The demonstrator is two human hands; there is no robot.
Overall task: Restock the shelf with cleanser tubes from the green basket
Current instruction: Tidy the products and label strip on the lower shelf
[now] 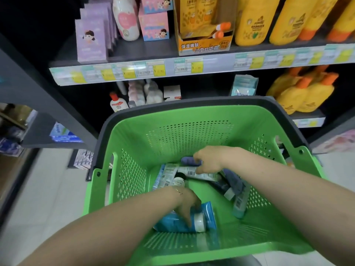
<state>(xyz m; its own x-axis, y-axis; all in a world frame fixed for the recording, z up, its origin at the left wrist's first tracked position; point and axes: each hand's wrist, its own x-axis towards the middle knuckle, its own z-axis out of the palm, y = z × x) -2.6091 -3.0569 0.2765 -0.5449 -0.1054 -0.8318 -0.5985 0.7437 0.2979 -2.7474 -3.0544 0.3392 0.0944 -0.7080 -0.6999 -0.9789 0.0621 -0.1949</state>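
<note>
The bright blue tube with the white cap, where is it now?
In the head view, the bright blue tube with the white cap lies at the near left of the green plastic basket, under the left hand.

- Basket point(192, 135): green perforated plastic with a dark grey handle folded along its far rim, standing before the shelf point(172, 68).
- Tubes: a light-blue one point(172, 224) lying near the front; white, grey and dark-blue ones point(203, 174) heaped toward the back and right.

hands point(206, 163): 2; green basket point(172, 135): 1; yellow bottles point(251, 22) on upper shelf: 4
</note>
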